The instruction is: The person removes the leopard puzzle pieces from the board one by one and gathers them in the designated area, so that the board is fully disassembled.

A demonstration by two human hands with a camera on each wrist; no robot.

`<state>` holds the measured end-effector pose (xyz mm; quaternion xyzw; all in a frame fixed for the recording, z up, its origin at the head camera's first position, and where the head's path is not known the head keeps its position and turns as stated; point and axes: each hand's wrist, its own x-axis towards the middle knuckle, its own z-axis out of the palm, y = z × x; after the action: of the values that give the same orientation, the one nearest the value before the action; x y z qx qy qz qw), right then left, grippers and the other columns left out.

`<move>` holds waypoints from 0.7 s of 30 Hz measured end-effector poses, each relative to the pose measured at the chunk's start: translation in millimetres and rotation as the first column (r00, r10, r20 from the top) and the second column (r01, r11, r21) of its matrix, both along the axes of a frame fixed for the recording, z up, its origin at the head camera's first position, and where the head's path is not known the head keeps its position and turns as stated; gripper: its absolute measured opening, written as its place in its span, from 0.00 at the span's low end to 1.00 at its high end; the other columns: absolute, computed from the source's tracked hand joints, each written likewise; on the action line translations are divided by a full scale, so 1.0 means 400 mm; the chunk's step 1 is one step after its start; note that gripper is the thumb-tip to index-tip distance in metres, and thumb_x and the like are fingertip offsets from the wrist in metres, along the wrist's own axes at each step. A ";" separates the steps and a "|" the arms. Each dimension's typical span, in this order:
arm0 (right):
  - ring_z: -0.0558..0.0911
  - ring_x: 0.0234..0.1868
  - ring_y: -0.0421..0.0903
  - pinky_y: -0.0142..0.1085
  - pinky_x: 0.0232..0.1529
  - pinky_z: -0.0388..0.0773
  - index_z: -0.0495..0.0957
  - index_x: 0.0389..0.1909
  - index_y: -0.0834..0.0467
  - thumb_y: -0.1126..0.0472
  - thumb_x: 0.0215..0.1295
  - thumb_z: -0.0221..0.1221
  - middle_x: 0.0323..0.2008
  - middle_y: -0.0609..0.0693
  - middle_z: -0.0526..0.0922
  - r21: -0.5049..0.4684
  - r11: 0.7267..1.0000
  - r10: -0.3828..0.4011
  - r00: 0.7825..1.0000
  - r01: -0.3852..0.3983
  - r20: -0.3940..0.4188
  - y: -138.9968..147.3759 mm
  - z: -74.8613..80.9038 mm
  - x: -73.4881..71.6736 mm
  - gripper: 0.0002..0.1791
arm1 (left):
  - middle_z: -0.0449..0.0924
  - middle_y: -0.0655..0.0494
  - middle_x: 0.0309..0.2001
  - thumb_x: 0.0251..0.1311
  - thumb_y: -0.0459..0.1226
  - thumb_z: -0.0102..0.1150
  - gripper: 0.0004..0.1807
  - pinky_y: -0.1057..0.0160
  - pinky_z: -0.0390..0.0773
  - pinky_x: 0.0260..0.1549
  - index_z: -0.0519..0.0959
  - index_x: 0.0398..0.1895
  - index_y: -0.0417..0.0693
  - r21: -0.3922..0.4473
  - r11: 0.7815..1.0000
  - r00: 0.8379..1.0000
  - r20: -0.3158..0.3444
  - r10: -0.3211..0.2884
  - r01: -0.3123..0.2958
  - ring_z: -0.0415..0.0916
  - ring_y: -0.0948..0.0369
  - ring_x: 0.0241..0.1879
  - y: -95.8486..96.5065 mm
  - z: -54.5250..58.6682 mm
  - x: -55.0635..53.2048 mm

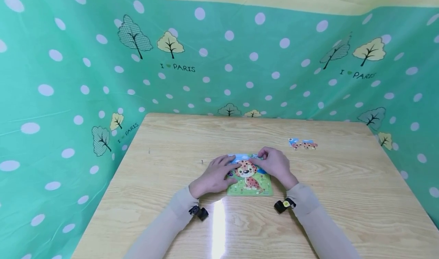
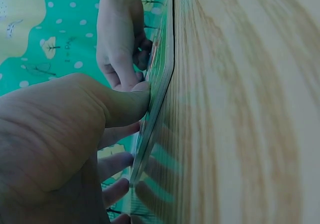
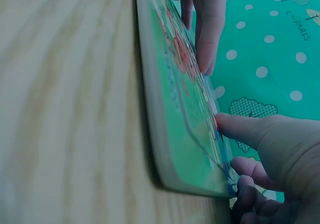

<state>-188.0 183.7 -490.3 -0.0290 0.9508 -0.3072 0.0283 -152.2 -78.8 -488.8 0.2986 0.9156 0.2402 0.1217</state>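
A square jigsaw puzzle board (image 1: 249,188) lies flat on the table, printed with a spotted cartoon leopard on green grass under a blue sky. My left hand (image 1: 216,175) rests along its left side with fingers spread, fingertips touching the picture. In the left wrist view, the left thumb (image 2: 132,102) presses near the board's edge. My right hand (image 1: 276,163) is at the upper right corner. Its thumb (image 3: 240,126) touches the picture there, while the other fingers are bent beside the edge. Whether those fingers pinch a puzzle piece is hidden.
Loose puzzle pieces (image 1: 305,144) with blue and spotted orange print lie together beyond the right hand. The wooden table (image 1: 164,137) stretches around the board. A green polka-dot cloth (image 1: 240,61) hangs behind and beside it. Each wrist wears a small black camera (image 1: 280,205).
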 end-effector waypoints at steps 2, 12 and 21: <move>0.73 0.26 0.45 0.36 0.28 0.65 0.82 0.35 0.50 0.34 0.61 0.72 0.28 0.46 0.79 0.021 1.000 -0.006 1.000 0.006 -0.002 -0.002 -0.001 -0.001 0.23 | 0.53 0.46 0.86 0.76 0.50 0.59 0.33 0.32 0.49 0.82 0.68 0.81 0.54 -0.008 1.000 1.000 -0.001 0.000 0.000 0.47 0.41 0.85 0.000 -0.002 0.000; 0.74 0.25 0.45 0.37 0.25 0.65 0.86 0.47 0.52 0.41 0.63 0.72 0.30 0.47 0.81 -0.006 0.999 -0.049 0.999 0.049 0.005 -0.008 0.001 -0.002 0.21 | 0.54 0.48 0.86 0.76 0.50 0.59 0.33 0.33 0.49 0.82 0.68 0.81 0.55 -0.007 1.000 1.000 0.003 0.003 -0.003 0.47 0.42 0.85 0.001 0.003 0.002; 0.75 0.25 0.46 0.36 0.26 0.66 0.84 0.54 0.53 0.37 0.63 0.71 0.31 0.49 0.81 -0.054 0.996 -0.076 0.997 0.077 0.030 0.001 -0.002 -0.008 0.28 | 0.53 0.48 0.86 0.76 0.50 0.59 0.33 0.33 0.48 0.82 0.68 0.81 0.55 -0.013 1.000 1.000 0.003 0.009 -0.008 0.47 0.42 0.85 0.004 0.002 0.001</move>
<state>-191.3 184.3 -491.1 0.0109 0.9419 -0.3344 0.0289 -151.6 -77.1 -488.0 0.2936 0.9182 0.2353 0.1238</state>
